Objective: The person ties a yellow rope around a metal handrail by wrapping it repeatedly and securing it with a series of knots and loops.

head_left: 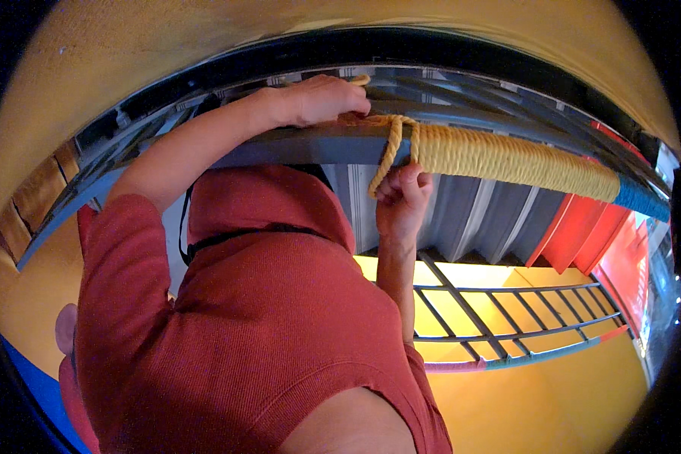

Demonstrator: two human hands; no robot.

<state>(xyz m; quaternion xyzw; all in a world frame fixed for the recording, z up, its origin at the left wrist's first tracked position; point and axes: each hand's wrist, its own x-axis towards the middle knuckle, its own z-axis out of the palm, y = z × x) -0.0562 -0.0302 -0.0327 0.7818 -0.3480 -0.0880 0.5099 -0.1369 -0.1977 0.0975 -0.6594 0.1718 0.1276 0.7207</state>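
A thick grey handrail point(303, 145) crosses in front of me. Yellow rope point(507, 155) is wound round its right part in tight, close turns. At the left end of the winding, a looser loop of the rope point(391, 151) hangs over the rail. My right hand point(407, 195) is below the rail, fingers curled closed on the loop's lower part. My left hand point(329, 100) lies over the rail's top, left of the loop, fingers bent round the rope. A short piece of rope shows just beyond its knuckles. The fingertips of both hands are partly hidden.
Blue wrapping point(643, 198) covers the rail past the yellow. Grey stair steps point(461, 212) lie below, with red ones point(583, 231) to the right. A dark metal railing point(507, 318) runs by the yellow wall point(537, 401). My red shirt point(265, 325) fills the lower left.
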